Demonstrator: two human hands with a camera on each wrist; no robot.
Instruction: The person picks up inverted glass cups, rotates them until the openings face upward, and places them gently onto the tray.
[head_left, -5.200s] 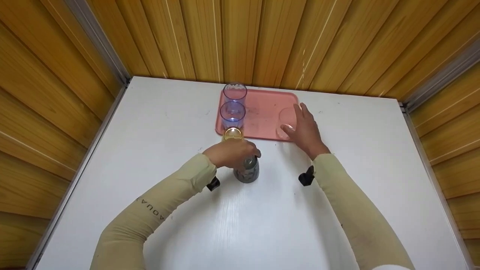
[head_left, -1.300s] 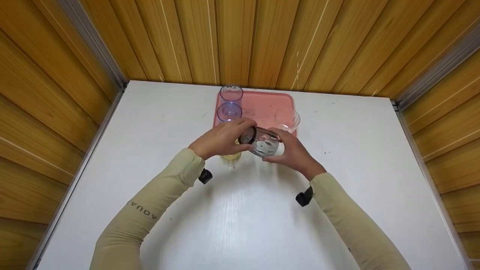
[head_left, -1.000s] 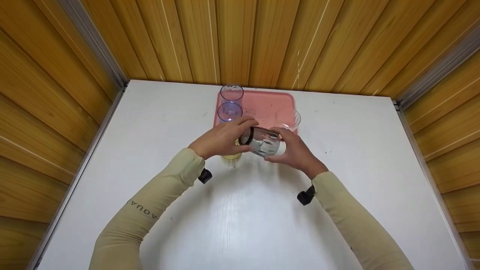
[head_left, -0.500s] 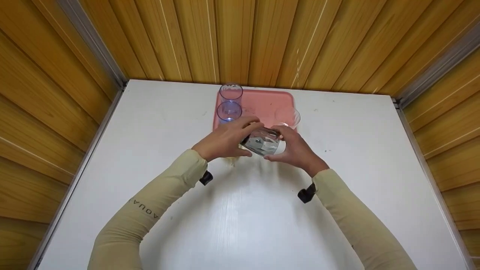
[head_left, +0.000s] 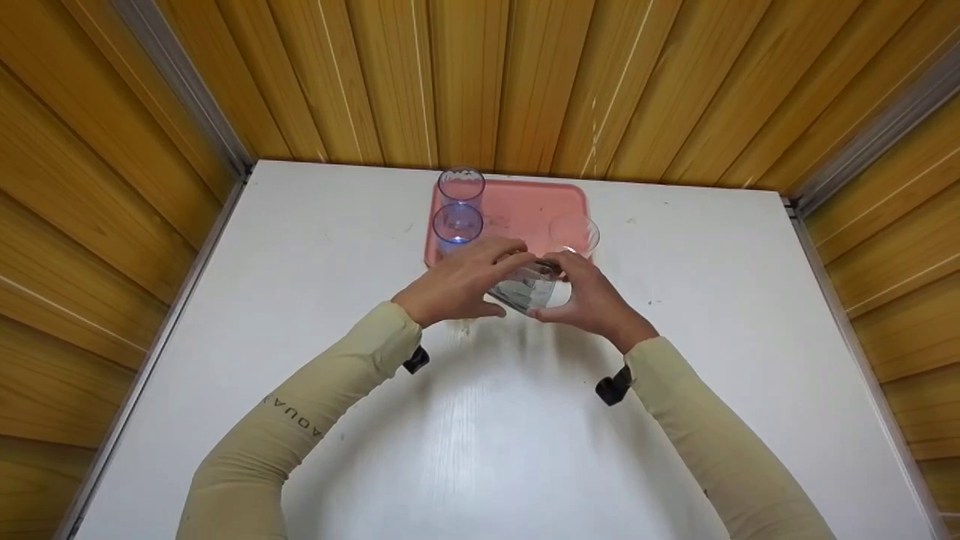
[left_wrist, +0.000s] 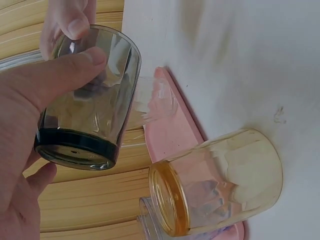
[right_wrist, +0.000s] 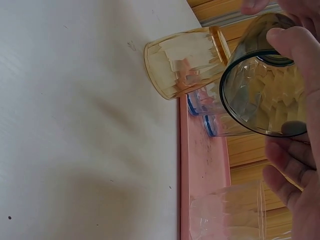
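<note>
A smoky grey drinking cup (head_left: 523,291) is tilted on its side above the table, held between both hands. My left hand (head_left: 466,281) grips its base end, the thumb lying along the wall in the left wrist view. At the rim end, my right hand (head_left: 596,301) holds the cup, its thumb near the lip in the right wrist view. Just below, an amber cup (left_wrist: 225,175) stands upside down on the table, mostly hidden by my left hand in the head view.
A pink tray (head_left: 529,201) lies at the table's far edge. Two blue cups, the nearer blue cup (head_left: 459,223) and the farther blue cup (head_left: 462,186), stand at its left. A clear cup (head_left: 583,234) stands at its right. Wood-patterned walls (head_left: 480,82) enclose the white table (head_left: 465,450).
The grey cup, earlier upside down on the table, is raised and turned sideways. My right hand left the clear cup to hold it. Lately my left hand slid right, covering its base.
</note>
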